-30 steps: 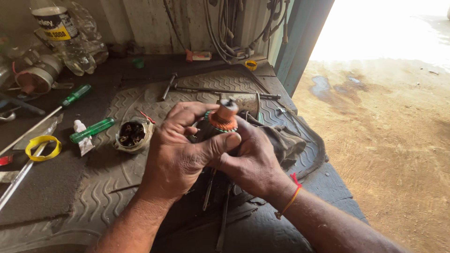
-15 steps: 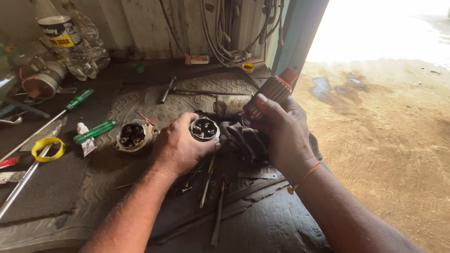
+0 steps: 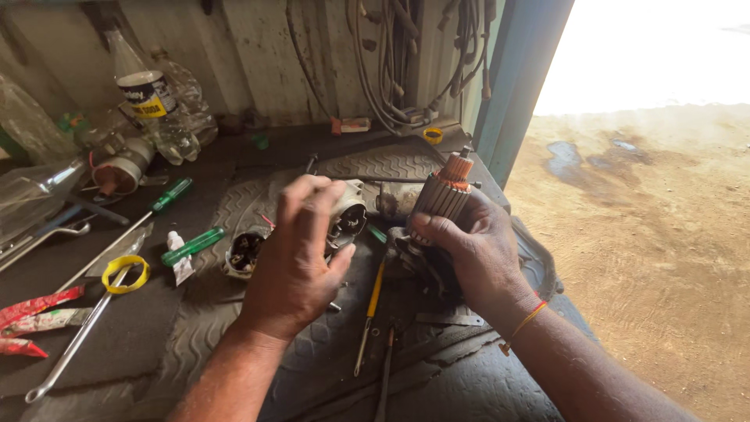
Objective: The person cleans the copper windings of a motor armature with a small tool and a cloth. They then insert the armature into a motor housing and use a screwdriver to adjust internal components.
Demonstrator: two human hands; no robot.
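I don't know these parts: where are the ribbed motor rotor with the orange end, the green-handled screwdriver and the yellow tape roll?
ribbed motor rotor with orange end [image 3: 441, 199], head view, ribbed body.
green-handled screwdriver [image 3: 193, 246], head view, handle.
yellow tape roll [image 3: 125, 274], head view, rim.

Copper-orange armature tip [image 3: 456, 166], green screwdriver handles [image 3: 192, 245], yellow tape ring [image 3: 125, 274].

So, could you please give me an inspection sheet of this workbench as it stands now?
Surface: dark bench covered with ribbed rubber mat, grimy.
Job's things: right hand holds armature, copper end up; left hand grips grey motor housing.
Clutter: green screwdrivers, spanner, yellow tape ring, bottles, second housing.
Fingers: both hands closed on their parts.
Cables: bundle hanging on wall.
Surroundings: blue door frame, sunlit dirt ground outside.
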